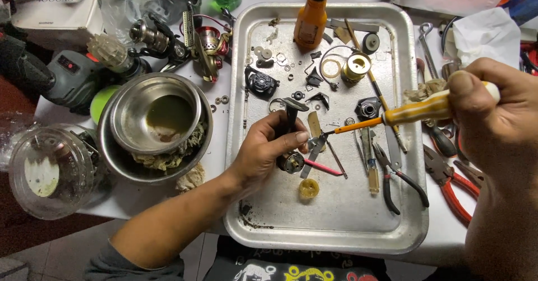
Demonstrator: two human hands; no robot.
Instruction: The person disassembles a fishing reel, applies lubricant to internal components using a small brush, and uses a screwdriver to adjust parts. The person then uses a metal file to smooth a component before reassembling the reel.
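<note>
Your left hand (269,146) grips the reel part (291,160) over the tray (336,225); right hand (499,107) clenches the screwdriver (392,115), which might slip and scatter small parts

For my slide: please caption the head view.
Left hand grips a reel part; right hand applies a screwdriver.

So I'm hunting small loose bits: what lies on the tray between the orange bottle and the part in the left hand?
In the head view, between the orange bottle and the held part: small washers, dark reel pieces, bare tray between.
</note>
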